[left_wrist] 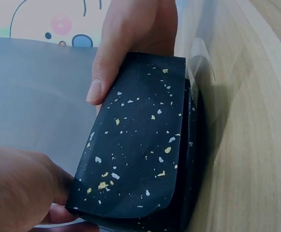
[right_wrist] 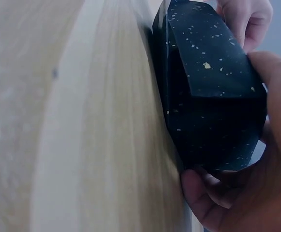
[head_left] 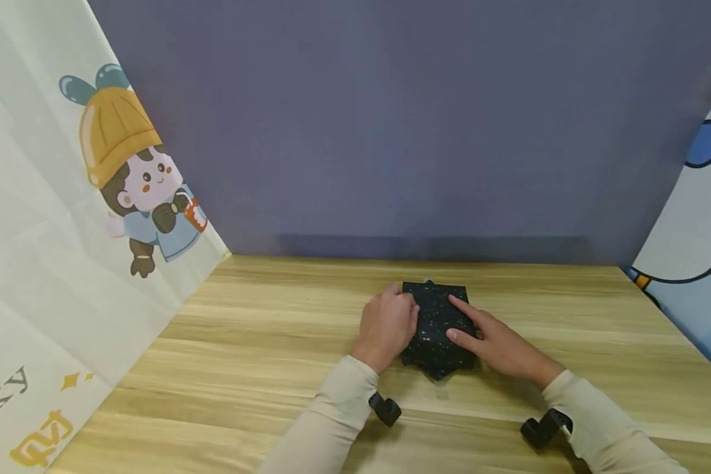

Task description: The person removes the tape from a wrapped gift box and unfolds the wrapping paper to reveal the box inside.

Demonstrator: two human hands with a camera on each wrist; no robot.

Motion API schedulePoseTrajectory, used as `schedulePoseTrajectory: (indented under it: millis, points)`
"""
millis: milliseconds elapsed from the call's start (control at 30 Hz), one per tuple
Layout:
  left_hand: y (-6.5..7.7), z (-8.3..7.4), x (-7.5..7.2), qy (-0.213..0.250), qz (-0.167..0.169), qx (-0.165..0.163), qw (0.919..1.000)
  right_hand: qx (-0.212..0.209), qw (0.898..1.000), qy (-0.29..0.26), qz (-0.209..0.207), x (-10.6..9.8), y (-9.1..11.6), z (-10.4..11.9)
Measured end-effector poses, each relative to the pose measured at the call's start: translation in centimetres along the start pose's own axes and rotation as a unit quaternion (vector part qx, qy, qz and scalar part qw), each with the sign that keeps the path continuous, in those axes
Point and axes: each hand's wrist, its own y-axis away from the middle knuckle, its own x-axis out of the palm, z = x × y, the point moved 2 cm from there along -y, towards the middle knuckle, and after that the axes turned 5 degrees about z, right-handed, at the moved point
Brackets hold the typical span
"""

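Note:
A package in black speckled wrapping paper (head_left: 437,322) lies on the wooden table, its paper marked with gold and white flecks. At the near end the paper sticks out in a pointed fold; in the right wrist view a dark gap shows under the top flap (right_wrist: 217,63). My left hand (head_left: 386,326) pinches the left edge with curled fingers, whose tips are partly hidden. My right hand (head_left: 503,345) grips the right side, thumb and a finger over the top, other fingers curled at the side. Clear film, apparently tape (left_wrist: 201,60), projects from one end.
The wood-grain table (head_left: 261,355) reaches back to a grey-purple panel (head_left: 403,125). On the left hangs a white sheet with a cartoon figure (head_left: 148,178); another printed sheet (head_left: 681,217) is on the right. Small black cameras (head_left: 385,409) sit at both wrists.

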Motion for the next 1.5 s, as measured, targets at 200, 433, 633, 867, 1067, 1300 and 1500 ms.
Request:
schedulePoseTrajectory:
  millis: [200,433,633,867,1067,1300,1500]
  points:
    - [-0.23,-0.24,-0.07,-0.015,-0.018,-0.001,0.9997,0.003,1.0,0.003,-0.004,-0.27,0.1,-0.09]
    - [-0.59,0.04,0.11,0.008,0.028,-0.057,0.998,0.0,1.0,0.005,-0.005,-0.5,0.28,0.04]
    - [-0.71,0.52,0.19,0.053,0.054,-0.079,0.994,-0.002,1.0,0.009,-0.007,-0.54,0.21,0.13]
    - [-0.63,0.52,0.02,0.087,0.069,-0.087,0.99,-0.002,1.0,0.005,-0.001,-0.41,0.07,0.17]
    - [-0.35,0.2,0.02,0.063,0.061,-0.076,0.9933,-0.001,1.0,0.0,0.002,-0.18,0.09,0.12]
    - [-0.06,0.3,0.21,0.032,0.016,-0.062,0.9975,-0.001,1.0,0.009,0.0,0.11,0.12,0.17]
    - [-0.08,0.34,0.67,0.02,0.006,-0.063,0.9978,-0.007,1.0,0.014,-0.007,0.18,0.19,0.13]
